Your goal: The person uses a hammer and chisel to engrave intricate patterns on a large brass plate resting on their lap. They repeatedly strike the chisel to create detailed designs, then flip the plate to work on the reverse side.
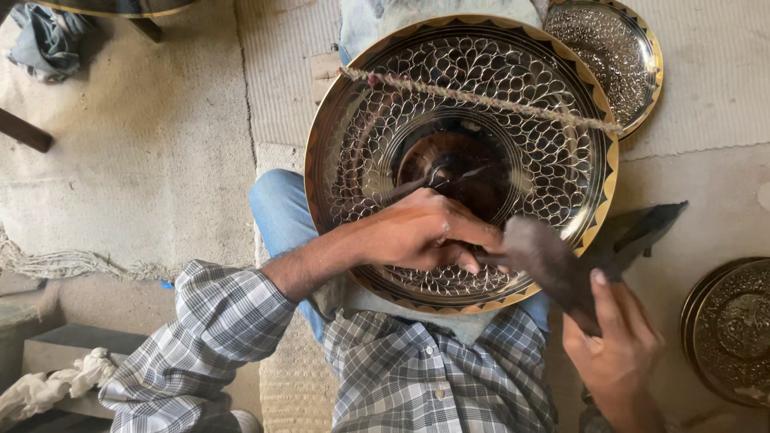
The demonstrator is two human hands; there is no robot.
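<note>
A: Checking containers first. Large engraved brass plate (481, 104) sits on the person's lap, tilted toward the camera, w/ leaf-pattern openwork and a gold zigzag rim. Nothing lies in it; a twisted rope (481, 100) runs across its upper face.

B: Other vessels?

A: Smaller engraved plate (622, 56) at upper right, partly behind the big one, no contents visible. Dark engraved dish (734, 329) at right edge, on the floor, also bare.

B: Hand pose, left?

A: Left hand (417, 232) reaches over the plate's lower half, forearm in from lower left, fingers clenched. Something thin seems pinched at the tips; cannot tell what.

B: Right?

A: Right hand (613, 345) comes up from lower right, fingers wrapped around the handle of a dark hammer (553, 256). Hammer head is blurred, just beside the left fingertips, at the plate's lower rim.
</note>
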